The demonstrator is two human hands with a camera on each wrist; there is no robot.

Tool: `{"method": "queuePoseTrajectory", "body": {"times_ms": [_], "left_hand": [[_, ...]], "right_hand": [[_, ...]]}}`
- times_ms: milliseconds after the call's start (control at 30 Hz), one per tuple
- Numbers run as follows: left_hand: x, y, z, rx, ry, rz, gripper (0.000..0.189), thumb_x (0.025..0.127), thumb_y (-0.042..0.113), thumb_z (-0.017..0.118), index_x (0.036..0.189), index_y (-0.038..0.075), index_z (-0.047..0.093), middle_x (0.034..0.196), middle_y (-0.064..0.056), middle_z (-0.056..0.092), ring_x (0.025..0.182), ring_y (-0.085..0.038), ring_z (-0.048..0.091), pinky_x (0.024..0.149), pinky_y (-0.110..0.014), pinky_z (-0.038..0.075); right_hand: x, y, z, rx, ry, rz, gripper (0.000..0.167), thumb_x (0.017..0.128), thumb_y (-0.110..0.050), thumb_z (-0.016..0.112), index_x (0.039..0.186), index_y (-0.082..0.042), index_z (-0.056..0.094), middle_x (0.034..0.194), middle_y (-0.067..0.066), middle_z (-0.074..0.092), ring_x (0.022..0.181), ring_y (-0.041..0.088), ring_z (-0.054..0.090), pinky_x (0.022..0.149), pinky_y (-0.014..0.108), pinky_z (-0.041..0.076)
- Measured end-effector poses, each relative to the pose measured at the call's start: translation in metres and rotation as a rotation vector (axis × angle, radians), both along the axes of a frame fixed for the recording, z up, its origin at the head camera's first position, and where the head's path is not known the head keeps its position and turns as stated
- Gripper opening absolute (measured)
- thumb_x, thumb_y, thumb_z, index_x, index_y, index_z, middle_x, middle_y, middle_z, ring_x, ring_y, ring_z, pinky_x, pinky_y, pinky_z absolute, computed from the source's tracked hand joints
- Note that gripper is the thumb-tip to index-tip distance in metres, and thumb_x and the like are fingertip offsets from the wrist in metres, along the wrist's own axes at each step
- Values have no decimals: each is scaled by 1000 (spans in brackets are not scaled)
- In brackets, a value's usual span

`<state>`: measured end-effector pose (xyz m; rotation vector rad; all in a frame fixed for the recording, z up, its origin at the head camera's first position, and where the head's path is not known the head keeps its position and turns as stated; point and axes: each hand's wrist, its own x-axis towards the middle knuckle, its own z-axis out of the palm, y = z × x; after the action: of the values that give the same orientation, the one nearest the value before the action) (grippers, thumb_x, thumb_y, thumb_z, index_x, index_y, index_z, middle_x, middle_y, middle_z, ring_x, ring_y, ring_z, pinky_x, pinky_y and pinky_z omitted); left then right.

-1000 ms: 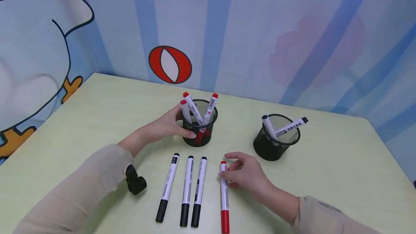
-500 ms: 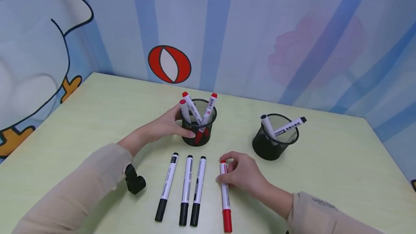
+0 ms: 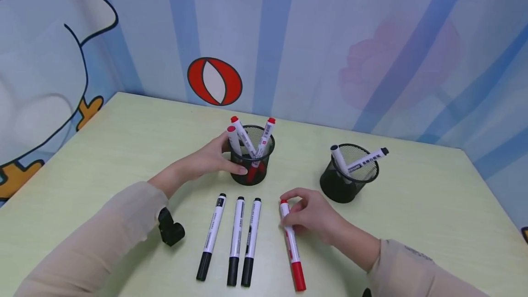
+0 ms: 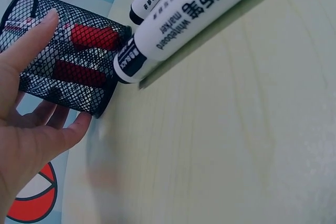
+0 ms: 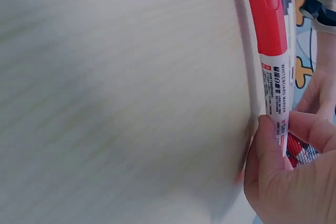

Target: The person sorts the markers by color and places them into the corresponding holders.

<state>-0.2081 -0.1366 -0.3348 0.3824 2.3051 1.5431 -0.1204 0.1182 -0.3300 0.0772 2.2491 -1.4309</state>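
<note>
My left hand (image 3: 210,157) grips the side of a black mesh pen cup (image 3: 264,168), thumb across its front. Several red-tipped whiteboard markers lean inside that cup, and their red caps show through the mesh (image 4: 79,72) in the left wrist view. Nearer the table's front, my right hand (image 3: 315,217) pinches a red whiteboard marker (image 3: 292,246) between thumb and fingers, close to its red end plug. The red cap (image 5: 268,19) points away from the hand in the right wrist view. To the left of that marker lie black whiteboard markers (image 3: 236,242) side by side.
A second mesh pen cup (image 3: 342,187) stands at the right with two black-ended markers in it. A black wrist camera (image 3: 171,228) sits under the left sleeve. Behind the pale table (image 3: 412,223) rises a blue striped backdrop (image 3: 313,49).
The right fingers have closed round the red marker. Its capped end has swung to the right, so it now lies slanted. The left hand and its cup stay in place.
</note>
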Motion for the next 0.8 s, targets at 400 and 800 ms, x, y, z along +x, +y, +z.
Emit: {"method": "queuePoseTrajectory", "body": {"times_ms": [400,800], "left_hand": [[0,0,-1,11,-1,-7,88,74,15,79,142,18,24,140,-9,37,130,-28,30,102,-52,34],[0,0,0,25,3,-22,91,73,16,79,144,19,22,143,-9,34,133,-29,26,104,-53,30]], "right_hand": [[-9,5,25,-148,20,20,47,79,2,68,123,-3,53,93,13,55,80,23,61,72,37,55],[-25,9,57,-276,117,65,46,80,4,65,123,-5,49,95,13,51,81,22,63,75,39,55]]}}
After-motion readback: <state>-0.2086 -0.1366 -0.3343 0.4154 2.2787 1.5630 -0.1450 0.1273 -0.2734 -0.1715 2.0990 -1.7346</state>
